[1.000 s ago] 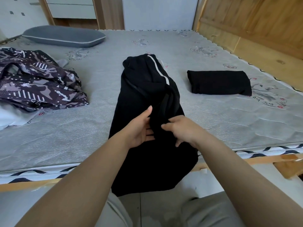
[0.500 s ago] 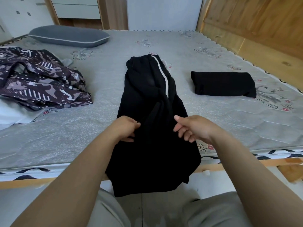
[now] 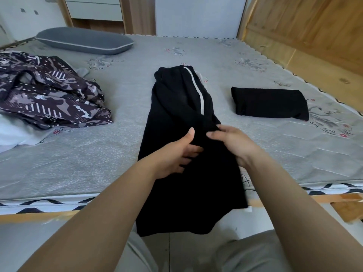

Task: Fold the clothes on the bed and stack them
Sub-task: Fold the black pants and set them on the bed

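Black trousers [image 3: 176, 107], white side stripe, are hanging over near bed edge | our left hand [image 3: 177, 152] is cupping them, thumb up | our right hand [image 3: 233, 144] is seemingly pinching a fold.

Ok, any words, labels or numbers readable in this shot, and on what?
None can be read.
Cursive print on the mattress cover, right of the folded black garment: too blurred and distorted to read.
Small red marks beside the black trousers: too small to read.

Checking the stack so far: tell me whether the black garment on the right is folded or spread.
Folded. The black garment lies as a compact, thick rectangle on the bed, apart from both hands.
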